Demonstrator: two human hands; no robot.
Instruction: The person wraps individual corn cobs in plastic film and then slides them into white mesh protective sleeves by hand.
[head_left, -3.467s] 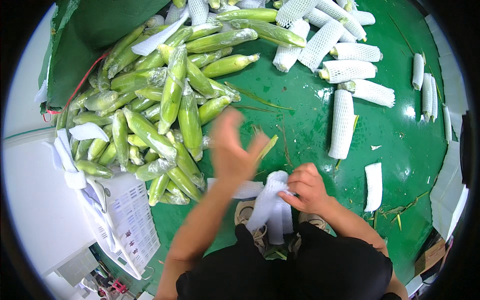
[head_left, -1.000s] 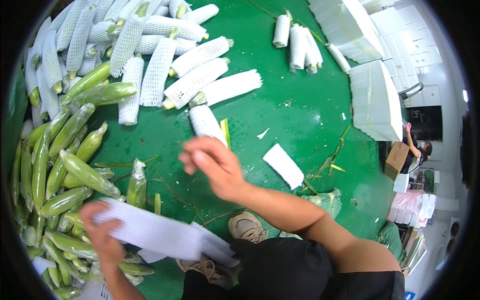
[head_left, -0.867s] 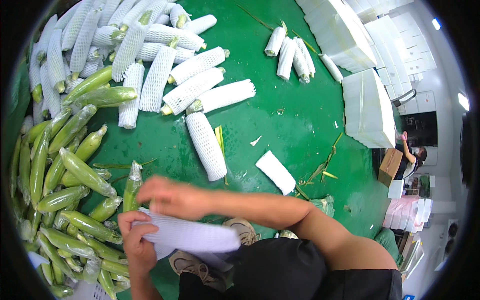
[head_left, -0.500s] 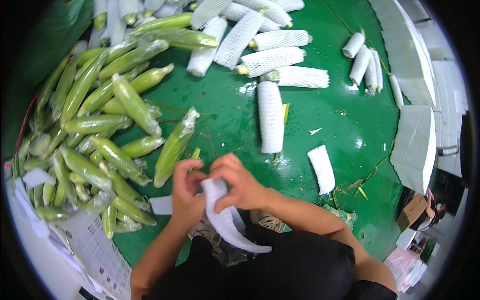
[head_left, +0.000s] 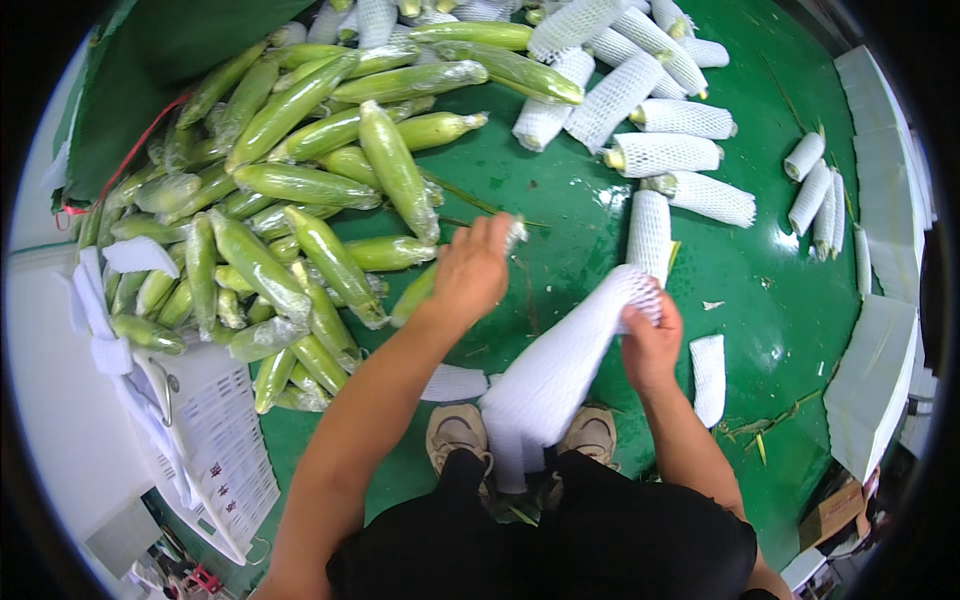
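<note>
My left hand is closed over a green ear of corn in clear film; the ear's filmed tip shows past my fingers. My right hand grips the bunched upper end of a white foam net sleeve. The sleeve hangs wide and loose down toward my shoes, its lower end flaring. Beyond my right hand lies a netted ear, partly hidden by the sleeve. Left of my left hand is a large heap of film-wrapped ears of corn.
Several netted ears lie at the far right of the heap. A loose foam sleeve and husk scraps are on the green floor. White panels stand along the right side; a printed sheet is at lower left.
My left hand has left the foam sleeve and moved forward onto an ear of corn. My right hand has carried the sleeve forward and right, and the sleeve is now spread out. The view has shifted.
</note>
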